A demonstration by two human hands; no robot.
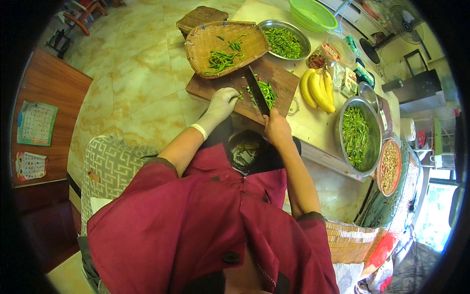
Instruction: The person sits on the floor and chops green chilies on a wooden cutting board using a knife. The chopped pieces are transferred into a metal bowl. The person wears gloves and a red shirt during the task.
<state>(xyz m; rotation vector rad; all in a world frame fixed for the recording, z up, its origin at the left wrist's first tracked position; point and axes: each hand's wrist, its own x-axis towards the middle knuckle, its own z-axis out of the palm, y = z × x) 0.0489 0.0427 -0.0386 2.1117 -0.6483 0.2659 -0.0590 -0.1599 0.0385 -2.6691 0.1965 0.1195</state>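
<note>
My right hand (277, 126) grips the handle of a dark-bladed kitchen knife (259, 92), its blade slanting across the wooden cutting board (216, 88). Chopped green chili peppers (268, 93) lie along the right of the blade, with a few bits to its left. On my left hand (222, 104) is a pale thin glove. Its fingers are drawn together at the board, with a green chili piece (240, 97) at the tips. A woven bamboo basket (198, 44) overlaps the board's far edge and holds whole green chilies (222, 60).
Beyond the board is a metal basin (307, 47) of chopped chilies. Bananas (319, 88) lie right of it, near a larger steel bowl (339, 136) of green chilies. A green plastic colander (312, 18) stands at the back. A dish (380, 183) of pale pieces sits far right.
</note>
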